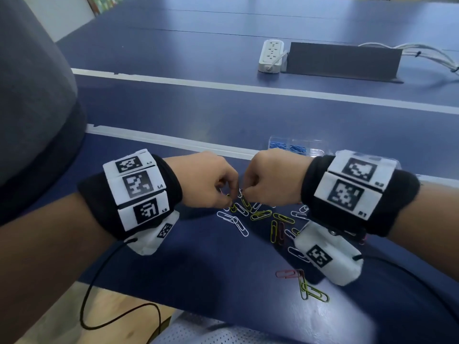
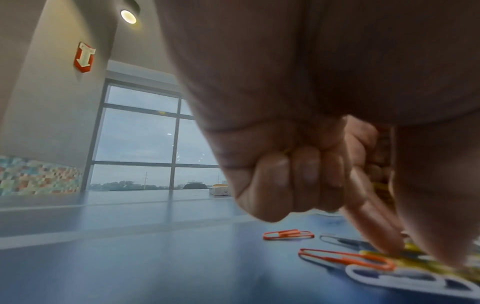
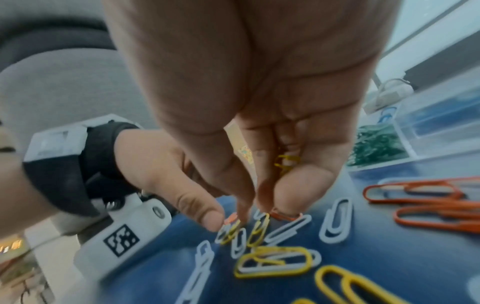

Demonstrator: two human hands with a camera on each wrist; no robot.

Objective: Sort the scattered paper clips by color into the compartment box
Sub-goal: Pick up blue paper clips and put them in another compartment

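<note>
White, yellow and orange-red paper clips (image 1: 260, 216) lie scattered on the blue table. My left hand (image 1: 229, 201) and right hand (image 1: 244, 193) meet over the pile, fingers curled. In the right wrist view my right hand (image 3: 255, 207) keeps several yellow clips (image 3: 285, 162) in its curled fingers while thumb and forefinger pinch another yellow clip (image 3: 258, 230). The left hand's thumb (image 3: 207, 216) and forefinger pinch a yellow clip (image 3: 230, 232). The clear compartment box (image 1: 318, 151) stands beyond my right hand, with blue clips (image 1: 283, 145) and green clips (image 3: 376, 148) in it.
A white power strip (image 1: 270, 55) and a dark long box (image 1: 342, 62) with cables sit far back. White tape lines (image 1: 223, 86) cross the table. More clips (image 1: 308, 286) lie near the front edge. Black cords hang from both wristbands.
</note>
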